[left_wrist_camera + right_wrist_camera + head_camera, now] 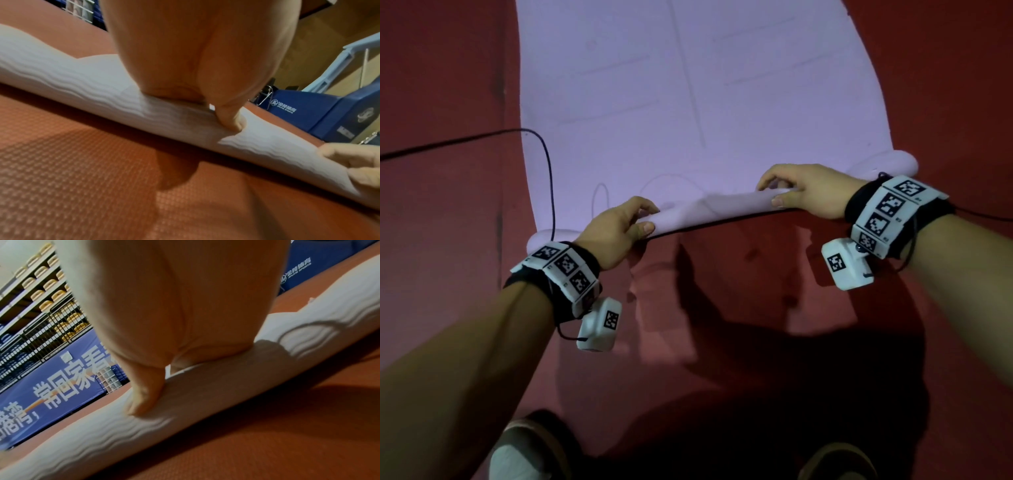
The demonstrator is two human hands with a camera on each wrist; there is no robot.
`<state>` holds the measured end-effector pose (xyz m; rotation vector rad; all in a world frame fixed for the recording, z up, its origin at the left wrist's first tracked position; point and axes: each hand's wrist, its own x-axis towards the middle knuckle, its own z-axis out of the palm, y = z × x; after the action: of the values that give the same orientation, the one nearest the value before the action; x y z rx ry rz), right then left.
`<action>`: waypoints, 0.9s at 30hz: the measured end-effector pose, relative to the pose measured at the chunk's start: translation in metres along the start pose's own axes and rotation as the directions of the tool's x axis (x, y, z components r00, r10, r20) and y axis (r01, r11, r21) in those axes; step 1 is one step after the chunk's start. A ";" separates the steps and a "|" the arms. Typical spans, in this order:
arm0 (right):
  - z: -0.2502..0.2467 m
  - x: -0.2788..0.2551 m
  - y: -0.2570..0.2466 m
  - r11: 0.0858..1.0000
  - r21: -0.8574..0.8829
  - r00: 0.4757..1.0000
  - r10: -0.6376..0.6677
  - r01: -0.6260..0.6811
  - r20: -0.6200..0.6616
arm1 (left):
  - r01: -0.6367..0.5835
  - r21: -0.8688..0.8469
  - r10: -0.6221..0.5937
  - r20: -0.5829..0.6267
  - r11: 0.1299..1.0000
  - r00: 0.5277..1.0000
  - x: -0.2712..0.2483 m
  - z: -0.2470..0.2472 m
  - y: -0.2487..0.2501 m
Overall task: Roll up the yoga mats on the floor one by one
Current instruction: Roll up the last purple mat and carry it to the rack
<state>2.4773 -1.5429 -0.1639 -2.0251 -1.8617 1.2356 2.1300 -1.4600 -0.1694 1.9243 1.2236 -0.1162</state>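
Note:
A pale lilac yoga mat (688, 85) lies flat on the red floor and runs away from me. Its near end is curled into a thin roll (709, 209) across the frame. My left hand (619, 226) grips the roll left of the middle, fingers curled over the top and thumb on the near side. My right hand (798, 188) grips it right of the middle in the same way. In the left wrist view the thumb (230, 120) presses into the wavy-textured roll (102, 91). The right wrist view shows the thumb (144, 400) dug into the roll (226, 386).
A black cable (544, 161) runs in from the left and crosses the mat's near left corner. Red textured floor (756, 308) surrounds the mat. My feet (524, 452) stand at the bottom edge. Blue padded blocks (329, 113) and a blue banner (51, 394) stand at the hall's side.

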 end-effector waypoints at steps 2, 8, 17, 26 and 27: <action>-0.001 -0.002 -0.003 1.000 0.005 0.999 0.000 -0.001 0.041 | 0.009 -0.064 -0.005 0.049 0.998 0.999 -0.002 0.000 0.000; -0.002 0.000 -0.007 0.994 -0.108 0.990 0.048 -0.034 0.134 | 0.078 -0.128 -0.065 0.103 0.989 0.993 0.002 0.002 -0.001; 0.004 -0.001 -0.008 0.989 -0.134 0.995 0.076 -0.066 0.069 | 0.102 -0.042 -0.101 0.027 0.994 0.994 0.004 0.015 -0.001; 0.008 0.001 -0.007 0.997 -0.043 0.996 0.057 -0.059 -0.062 | 0.165 -0.158 -0.181 -0.093 0.974 0.979 0.002 0.013 0.007; 0.009 0.002 -0.006 0.997 -0.055 0.995 0.050 -0.055 -0.082 | 0.178 -0.156 -0.196 -0.109 0.972 0.974 0.002 0.013 0.008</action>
<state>2.4669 -1.5432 -0.1674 -2.1326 -1.8385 1.1073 2.1416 -1.4691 -0.1741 1.7090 1.4558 -0.0055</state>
